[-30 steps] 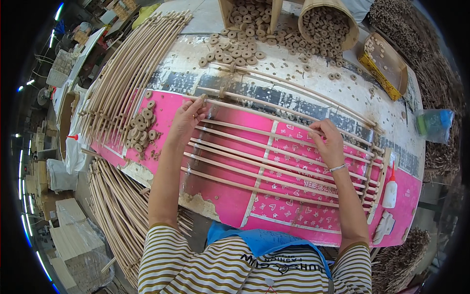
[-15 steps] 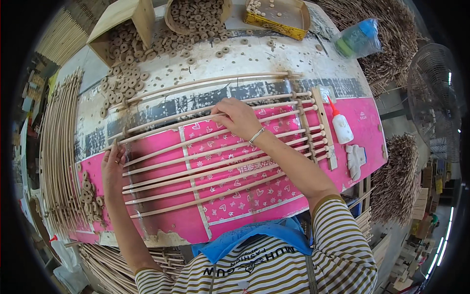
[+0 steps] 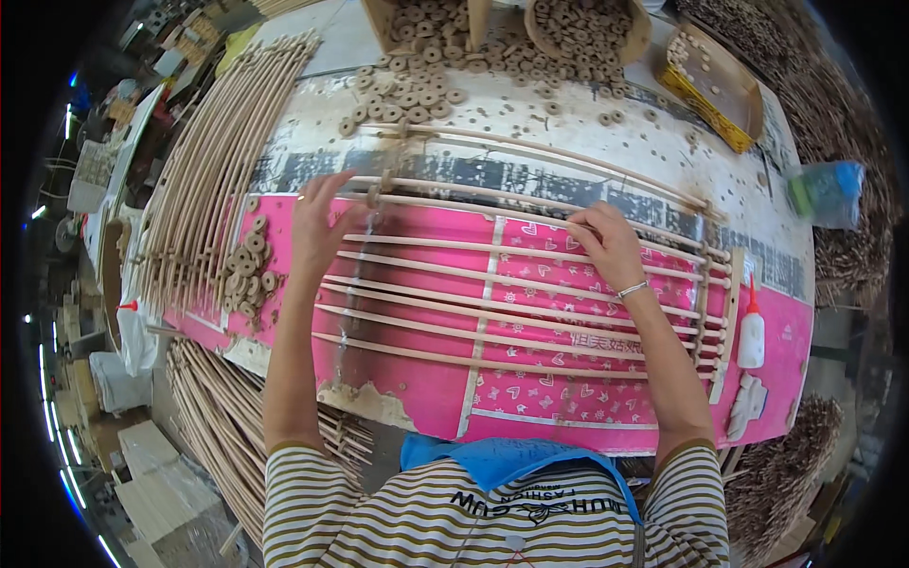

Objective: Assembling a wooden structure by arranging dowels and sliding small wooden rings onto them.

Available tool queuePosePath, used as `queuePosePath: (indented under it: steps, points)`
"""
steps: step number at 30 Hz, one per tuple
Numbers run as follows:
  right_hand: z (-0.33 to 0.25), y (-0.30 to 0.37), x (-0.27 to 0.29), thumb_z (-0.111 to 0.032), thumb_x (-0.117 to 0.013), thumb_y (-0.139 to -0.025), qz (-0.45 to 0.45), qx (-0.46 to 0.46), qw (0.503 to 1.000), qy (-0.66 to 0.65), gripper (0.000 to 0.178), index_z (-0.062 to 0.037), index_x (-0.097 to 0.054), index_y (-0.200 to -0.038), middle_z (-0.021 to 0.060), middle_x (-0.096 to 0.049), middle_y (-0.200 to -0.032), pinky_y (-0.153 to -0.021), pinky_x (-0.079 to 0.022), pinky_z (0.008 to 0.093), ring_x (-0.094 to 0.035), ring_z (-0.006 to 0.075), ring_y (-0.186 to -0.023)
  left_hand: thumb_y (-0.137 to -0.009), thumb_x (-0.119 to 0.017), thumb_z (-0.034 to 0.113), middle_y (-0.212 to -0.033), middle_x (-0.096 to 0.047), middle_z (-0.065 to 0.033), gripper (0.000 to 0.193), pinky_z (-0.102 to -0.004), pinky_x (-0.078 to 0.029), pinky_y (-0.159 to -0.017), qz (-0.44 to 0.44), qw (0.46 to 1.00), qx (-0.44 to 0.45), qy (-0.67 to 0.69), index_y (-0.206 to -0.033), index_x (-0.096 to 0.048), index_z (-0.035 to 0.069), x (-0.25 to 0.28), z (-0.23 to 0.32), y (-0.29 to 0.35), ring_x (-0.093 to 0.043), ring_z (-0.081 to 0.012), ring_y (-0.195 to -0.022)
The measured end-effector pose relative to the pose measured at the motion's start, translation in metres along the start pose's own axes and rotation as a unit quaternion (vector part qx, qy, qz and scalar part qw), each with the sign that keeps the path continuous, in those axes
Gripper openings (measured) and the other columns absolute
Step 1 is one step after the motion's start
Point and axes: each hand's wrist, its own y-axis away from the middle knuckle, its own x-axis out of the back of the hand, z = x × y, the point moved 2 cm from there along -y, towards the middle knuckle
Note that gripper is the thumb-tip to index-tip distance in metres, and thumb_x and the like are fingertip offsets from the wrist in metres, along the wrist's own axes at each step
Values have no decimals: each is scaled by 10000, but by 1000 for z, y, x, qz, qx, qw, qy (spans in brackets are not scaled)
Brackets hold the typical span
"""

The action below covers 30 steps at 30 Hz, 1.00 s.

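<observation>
Several thin wooden rods lie side by side across a pink patterned sheet, their right ends by a wooden bar. My right hand pinches one of the upper rods right of the middle with thumb and fingertips. At the left ends of the upper rods is my left hand, thumb and fingers apart, close to a small brown ring on a rod. More rings, threaded on the rods, form a row near the bar. Whether my left fingertips touch the rod, I cannot tell.
Loose wooden rings are piled left of the rods, beside a stack of long rods. Farther back are a tub of rings and a yellow tray. A red-tipped white bottle and a white glove-like item lie at right.
The whole view has swung, so the table appears farther right. My left thumb and fingers have spread apart at the rod ends. My right hand stays on the upper rods.
</observation>
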Motion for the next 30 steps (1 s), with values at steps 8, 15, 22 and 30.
queuePosePath:
  steps: [8,15,22,30]
  points:
    - [-7,-4,-6,-223,-735,-943,-4,16,999,28,146,-80,-742,-971,76,-605,-891,-793,-497,408,-624,281,-917,-851,-783,242,-1229,-655,-45,453,-461,-427,-1015,-79,996,10,-44,-1295,-701,208,-9,-2,0,-587,-306,-1194]
    - [-16,-5,-4,-202,-749,-909,-6,33,997,71,139,-93,-709,-985,72,-637,-915,-775,-495,413,-625,289,-892,-816,-799,227,-1168,-649,-42,432,-456,-437,-991,-63,997,14,-48,-1237,-708,202,-20,-4,2,-590,-302,-1156]
    - [-29,-2,5,-192,-764,-889,95,140,972,162,191,-91,-723,-1046,71,-648,-946,-777,-469,411,-613,275,-909,-846,-809,215,-1211,-670,-39,443,-467,-441,-1015,-13,999,32,-26,-1275,-701,194,-17,-6,6,-604,-307,-1190]
    - [-40,20,-10,-121,-760,-880,-25,164,981,103,169,-44,-745,-1030,91,-639,-942,-806,-496,421,-613,300,-899,-1015,-676,116,-1027,-692,-90,310,-339,-526,-894,79,964,235,93,-1321,-686,75,21,-108,52,-666,-206,-962]
